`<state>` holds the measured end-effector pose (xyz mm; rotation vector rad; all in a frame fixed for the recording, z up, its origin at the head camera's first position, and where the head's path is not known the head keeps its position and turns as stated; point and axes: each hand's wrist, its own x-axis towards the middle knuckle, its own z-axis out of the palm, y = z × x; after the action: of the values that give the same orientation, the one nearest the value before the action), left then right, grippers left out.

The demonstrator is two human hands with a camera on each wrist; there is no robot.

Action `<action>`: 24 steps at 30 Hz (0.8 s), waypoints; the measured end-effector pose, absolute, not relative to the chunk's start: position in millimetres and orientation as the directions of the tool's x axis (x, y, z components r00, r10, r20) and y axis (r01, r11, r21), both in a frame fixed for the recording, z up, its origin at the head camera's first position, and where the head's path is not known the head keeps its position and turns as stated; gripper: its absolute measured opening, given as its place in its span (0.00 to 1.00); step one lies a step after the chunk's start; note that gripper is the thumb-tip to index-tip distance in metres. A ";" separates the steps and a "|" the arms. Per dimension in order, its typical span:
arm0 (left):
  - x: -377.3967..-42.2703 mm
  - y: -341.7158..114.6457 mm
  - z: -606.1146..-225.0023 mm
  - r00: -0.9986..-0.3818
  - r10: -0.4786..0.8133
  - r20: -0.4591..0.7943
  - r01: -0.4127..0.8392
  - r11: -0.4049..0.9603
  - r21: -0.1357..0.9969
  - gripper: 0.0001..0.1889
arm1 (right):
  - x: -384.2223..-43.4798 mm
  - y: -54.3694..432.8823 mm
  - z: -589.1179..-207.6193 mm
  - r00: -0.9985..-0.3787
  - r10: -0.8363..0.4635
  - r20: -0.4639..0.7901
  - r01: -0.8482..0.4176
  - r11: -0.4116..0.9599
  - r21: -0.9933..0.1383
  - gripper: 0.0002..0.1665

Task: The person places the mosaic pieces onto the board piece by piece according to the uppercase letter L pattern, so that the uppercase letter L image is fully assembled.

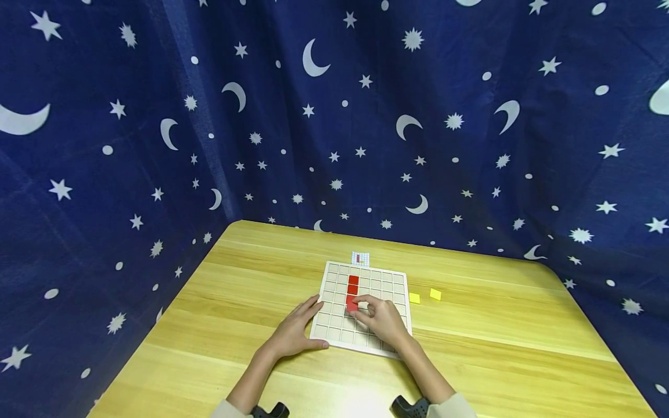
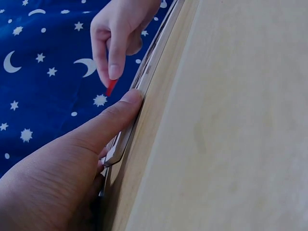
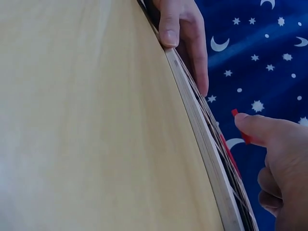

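In the head view a white square grid board lies on the table. My right hand pinches a red square tile between thumb and fingertips, over the board's middle-left squares. Tilted and above the board, that tile also shows in the right wrist view. Beyond it, red tiles form a column in the grid; the held tile and fingers partly cover its near end. My left hand rests at the near left corner, its fingers extended along the left edge and its thumb against the front edge.
Two yellow tiles lie on the wooden table right of the board. Behind the board is a small card printed with a coloured grid pattern. A dark blue curtain with moons and stars surrounds the far sides.
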<state>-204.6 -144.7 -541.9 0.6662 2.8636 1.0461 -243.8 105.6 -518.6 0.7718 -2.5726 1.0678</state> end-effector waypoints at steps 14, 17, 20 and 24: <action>-204.2 -144.6 -540.6 -0.910 0.397 0.119 0.380 0.684 0.622 0.52 | -244.1 104.4 -524.6 -0.830 -0.389 0.400 -0.558 0.606 -0.567 0.14; -203.9 -144.5 -540.6 -0.910 0.398 0.116 0.378 0.684 0.623 0.52 | -244.1 104.5 -525.5 -0.836 -0.388 0.387 -0.548 0.613 -0.569 0.14; -203.8 -144.4 -540.7 -0.910 0.399 0.116 0.379 0.683 0.624 0.52 | -244.2 104.5 -525.7 -0.843 -0.390 0.370 -0.537 0.622 -0.570 0.14; -204.3 -144.5 -540.7 -0.909 0.399 0.121 0.383 0.685 0.620 0.52 | -244.1 104.1 -525.1 -0.843 -0.390 0.370 -0.537 0.631 -0.559 0.14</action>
<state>-204.3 -144.5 -540.7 0.6644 2.8614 1.0451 -244.1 104.1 -525.1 0.7603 -2.6391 1.0092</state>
